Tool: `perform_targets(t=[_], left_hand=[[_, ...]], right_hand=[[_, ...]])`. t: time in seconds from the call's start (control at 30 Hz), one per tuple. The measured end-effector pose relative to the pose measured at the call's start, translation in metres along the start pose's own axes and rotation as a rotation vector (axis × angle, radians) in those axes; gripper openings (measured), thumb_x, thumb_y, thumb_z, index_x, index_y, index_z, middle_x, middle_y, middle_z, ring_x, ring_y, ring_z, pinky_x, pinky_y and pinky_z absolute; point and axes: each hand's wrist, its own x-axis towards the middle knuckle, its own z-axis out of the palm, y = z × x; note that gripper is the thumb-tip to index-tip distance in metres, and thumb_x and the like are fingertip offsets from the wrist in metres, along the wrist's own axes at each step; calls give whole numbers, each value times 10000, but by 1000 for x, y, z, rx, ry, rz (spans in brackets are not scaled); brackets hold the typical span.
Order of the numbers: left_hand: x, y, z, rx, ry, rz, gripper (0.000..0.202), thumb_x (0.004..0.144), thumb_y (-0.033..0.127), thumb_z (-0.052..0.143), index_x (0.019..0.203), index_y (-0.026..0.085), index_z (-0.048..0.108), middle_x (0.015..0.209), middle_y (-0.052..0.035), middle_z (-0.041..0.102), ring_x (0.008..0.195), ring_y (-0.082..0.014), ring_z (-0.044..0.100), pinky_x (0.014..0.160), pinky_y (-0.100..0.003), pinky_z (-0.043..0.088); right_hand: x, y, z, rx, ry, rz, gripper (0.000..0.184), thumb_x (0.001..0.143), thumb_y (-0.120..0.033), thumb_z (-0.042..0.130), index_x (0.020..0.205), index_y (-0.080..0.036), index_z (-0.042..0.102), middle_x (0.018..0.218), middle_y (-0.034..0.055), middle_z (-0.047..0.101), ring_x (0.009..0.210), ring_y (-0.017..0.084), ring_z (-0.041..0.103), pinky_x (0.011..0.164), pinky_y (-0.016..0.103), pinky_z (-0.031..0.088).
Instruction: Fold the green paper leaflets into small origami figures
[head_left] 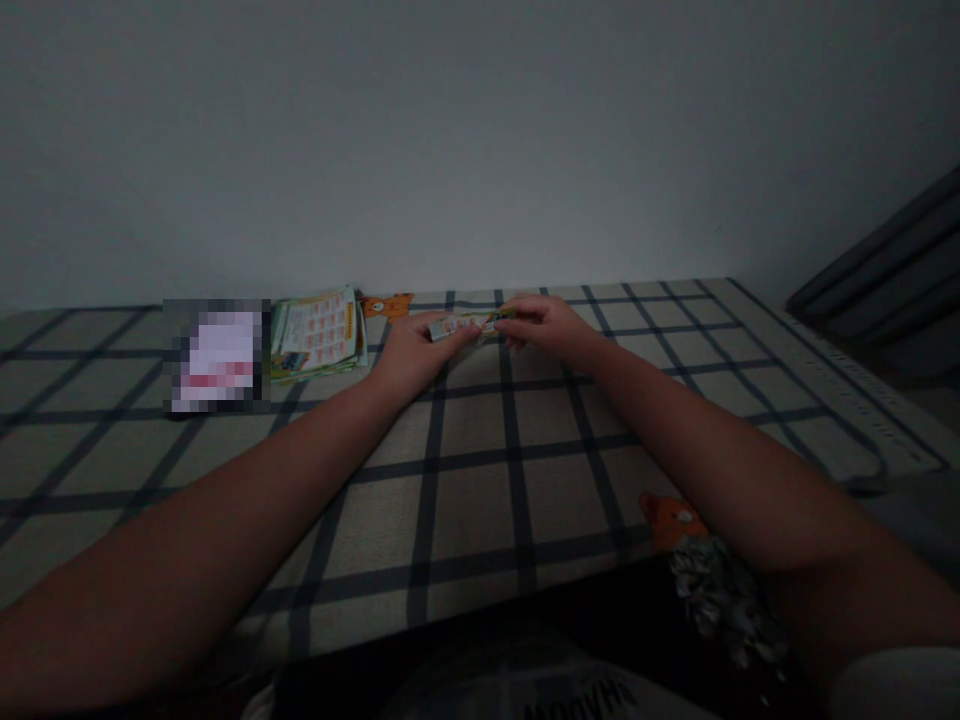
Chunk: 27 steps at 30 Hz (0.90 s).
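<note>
Both my arms reach out over a checked sheet (465,490) toward the far wall. My left hand (411,352) and my right hand (541,325) meet there, each pinching one end of a small flat printed packet (466,324). The packet lies level between my fingers, just above the sheet. Its print is too dim and small to read.
A stack of printed booklets (319,335) lies left of my hands, beside a blurred-out patch (217,357). An orange bear print (388,304) shows behind the stack, another (671,520) near my right elbow. A dark fabric edge (877,290) rises at the right. The plain wall (480,140) stands close behind.
</note>
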Motion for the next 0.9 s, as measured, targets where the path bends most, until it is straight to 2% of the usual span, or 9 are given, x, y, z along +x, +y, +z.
perform_targets(t=[0.1,0.17,0.33,0.43,0.5,0.57,0.67,0.77,0.9], left_hand=[[4,-3,1,17,34,75,399,798,560,783,945,190,808,1014,-72,792,964,-239,702,916,-353,540],[6,-4,1,39,36,95,392,811,558,771,950,193,809,1022,-70,788,977,-235,699,929,-347,533],[4,-3,1,14,5,57,434,862,590,714,1024,199,811,985,-58,798,901,-224,704,804,-313,541],[3,-5,1,3,-10,1,412,863,573,723,1039,213,817,781,-28,765,692,-181,663,625,-270,505],[4,-8,2,-80,-32,-68,405,869,527,731,1112,212,807,665,-9,716,544,-140,591,522,-246,456],[6,-12,4,-208,-51,-121,436,857,452,749,1211,198,775,702,-21,737,507,-119,578,501,-237,463],[8,-14,5,-314,-36,-137,497,829,349,761,1298,189,730,888,-71,794,610,-131,664,562,-245,535],[8,-14,6,-339,-30,-106,469,827,326,750,1277,195,743,1049,-100,795,730,-156,718,606,-258,574],[7,-14,6,-402,-23,-64,386,796,306,751,1166,206,799,1165,-96,776,813,-178,733,615,-262,602]], right_hand=[[1,1,-1,-18,82,-86,354,836,-485,743,861,-133,723,803,26,624,678,109,583,620,248,475],[0,0,-1,-8,119,-88,345,824,-474,748,874,-132,747,732,9,617,632,105,565,588,245,454],[-3,-2,0,18,148,31,366,843,-479,719,933,-129,775,533,-37,555,498,94,494,492,230,391],[-4,-2,0,33,153,56,369,852,-470,715,971,-127,784,488,-45,549,480,94,506,493,225,401],[-3,-1,1,68,160,66,380,848,-449,722,1032,-124,787,511,-36,587,495,101,545,507,225,431],[-2,1,1,111,163,80,379,843,-416,728,1080,-125,784,586,-8,659,549,113,610,534,226,471],[0,4,0,161,164,112,355,833,-353,736,1116,-143,782,790,55,765,680,134,701,569,220,507],[1,5,-1,166,189,114,333,822,-318,743,1114,-165,792,966,88,795,778,146,739,561,201,503],[1,6,-3,147,210,91,324,815,-295,732,1109,-176,801,1003,88,796,820,161,753,548,194,503]])
